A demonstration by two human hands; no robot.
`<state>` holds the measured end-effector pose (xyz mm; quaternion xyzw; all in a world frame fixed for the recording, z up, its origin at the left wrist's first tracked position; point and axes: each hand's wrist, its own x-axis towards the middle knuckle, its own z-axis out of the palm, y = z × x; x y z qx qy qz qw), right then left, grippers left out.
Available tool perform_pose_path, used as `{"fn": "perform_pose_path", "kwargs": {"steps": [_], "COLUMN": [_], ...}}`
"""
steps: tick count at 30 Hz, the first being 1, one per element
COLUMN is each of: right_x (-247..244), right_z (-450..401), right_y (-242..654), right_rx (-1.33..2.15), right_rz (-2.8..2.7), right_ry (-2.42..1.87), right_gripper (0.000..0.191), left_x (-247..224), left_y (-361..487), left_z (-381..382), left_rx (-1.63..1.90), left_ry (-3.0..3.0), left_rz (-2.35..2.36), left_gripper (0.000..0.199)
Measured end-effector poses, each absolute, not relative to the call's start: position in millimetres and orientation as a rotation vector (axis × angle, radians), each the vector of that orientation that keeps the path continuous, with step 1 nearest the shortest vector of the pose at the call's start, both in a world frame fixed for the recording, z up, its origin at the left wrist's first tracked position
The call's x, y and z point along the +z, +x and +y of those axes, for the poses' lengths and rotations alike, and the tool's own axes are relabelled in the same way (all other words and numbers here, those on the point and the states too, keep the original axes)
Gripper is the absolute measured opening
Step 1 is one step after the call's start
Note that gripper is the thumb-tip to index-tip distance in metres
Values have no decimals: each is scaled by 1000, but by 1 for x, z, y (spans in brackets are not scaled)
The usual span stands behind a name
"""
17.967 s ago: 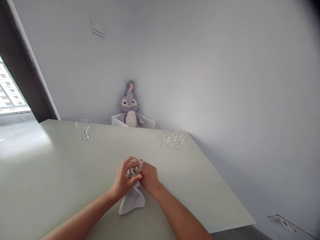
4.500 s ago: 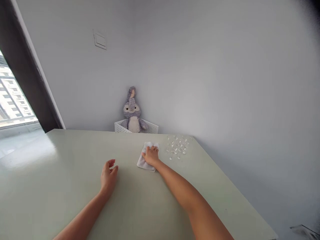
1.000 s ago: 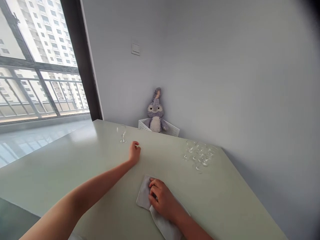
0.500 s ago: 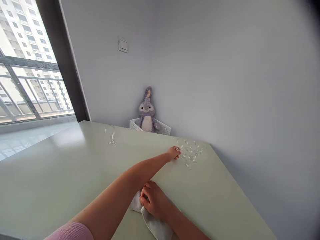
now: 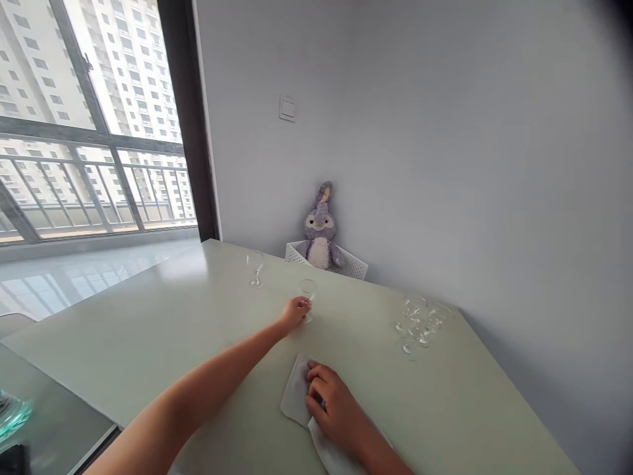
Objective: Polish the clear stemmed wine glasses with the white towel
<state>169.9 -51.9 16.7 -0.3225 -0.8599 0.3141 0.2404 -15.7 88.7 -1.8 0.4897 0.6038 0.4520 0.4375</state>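
My left hand (image 5: 295,314) reaches out over the table and is closed around a clear stemmed glass (image 5: 307,288), which stands upright at or just above the tabletop. Closer to me, my right hand (image 5: 332,406) has its fingers curled on a white cloth (image 5: 297,397) that lies partly folded under it. A single stemmed glass (image 5: 256,269) stands further back, left of my left hand. Over on the right, several more clear glasses (image 5: 418,323) are clustered close together, overlapping in view.
The pale table (image 5: 208,310) runs to a wall corner. Behind its far edge a purple plush toy (image 5: 320,237) sits in a white perforated basket (image 5: 355,265). At lower left are a lower glassy surface and a greenish glass object (image 5: 12,415), partly cut off.
My left hand has moved left from the glass cluster, bringing one glass with it. The view has turned left. My right hand stays on the cloth.
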Motion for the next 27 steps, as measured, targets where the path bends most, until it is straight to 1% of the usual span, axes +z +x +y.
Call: {"fn": "perform_pose_path", "kwargs": {"steps": [7, 16, 19, 23, 25, 27], "right_x": [14, 15, 20, 22, 19, 13], "right_z": [-52, -50, -34, 4, 22, 34], "right_y": [171, 168, 177, 225, 256, 282], "right_rx": [860, 933, 866, 577, 534, 603], "right_rz": [-2336, -2264, -1877, -979, -653, -540], "right_ry": [-884, -843, -959, -1190, -1246, -1290], "right_gripper": [10, 6, 12, 13, 21, 31], "left_x": [3, 5, 7, 13, 17, 19], "left_y": [-115, -167, -179, -187, -185, -181], "left_z": [72, 83, 88, 92, 90, 85], "left_rx": [1338, 1482, 1497, 1505, 1515, 1562], "left_ry": [1077, 928, 876, 828, 818, 797], "left_rz": [1758, 1869, 1899, 1895, 1891, 1938], "left_gripper": [23, 27, 26, 24, 24, 29]}}
